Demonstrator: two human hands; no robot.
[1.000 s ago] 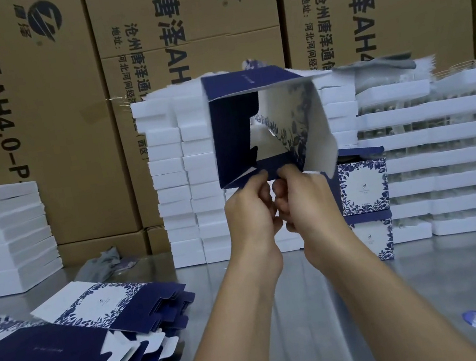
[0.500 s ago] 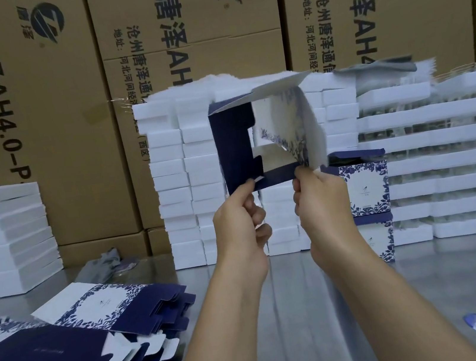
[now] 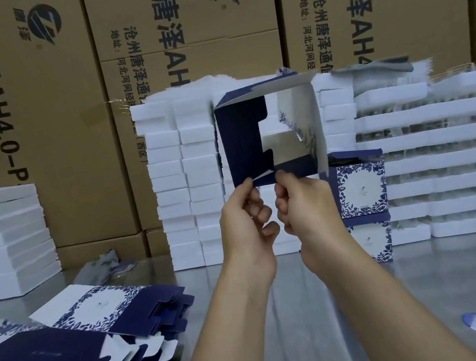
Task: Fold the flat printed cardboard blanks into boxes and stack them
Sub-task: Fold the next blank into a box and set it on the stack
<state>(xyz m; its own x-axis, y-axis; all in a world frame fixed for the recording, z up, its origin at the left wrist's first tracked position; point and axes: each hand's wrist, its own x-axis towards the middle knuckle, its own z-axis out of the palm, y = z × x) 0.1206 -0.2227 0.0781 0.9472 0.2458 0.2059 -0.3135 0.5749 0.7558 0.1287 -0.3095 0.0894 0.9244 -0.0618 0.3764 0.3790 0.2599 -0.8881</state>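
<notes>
Since the earlier frames both hands have closed back toward each other under the blank, and the blank has opened from a skewed sleeve into a squarer tube.

Head view: the blank point(image 3: 269, 131) is held up in the air at chest height, in front of the foam stacks point(image 3: 185, 173), open end toward the camera. The left hand point(image 3: 245, 226) pinches the lower left corner between thumb and forefinger, the other fingers curled loosely. The right hand point(image 3: 305, 207) is closed in a pinch on the bottom edge just beside it; its thumb lies on a navy flap. The two hands are near each other but apart.

Judged from this, the step in hand is squaring the tube and starting on the bottom flaps. The next move likely calls for folding the notched navy flaps inward in order, so they lock, while one hand keeps the walls square.

Two finished boxes point(image 3: 361, 189) stand stacked just right of the hands. More flat blanks point(image 3: 78, 340) lie in a pile on the table point(image 3: 328, 306) at the left.
</notes>
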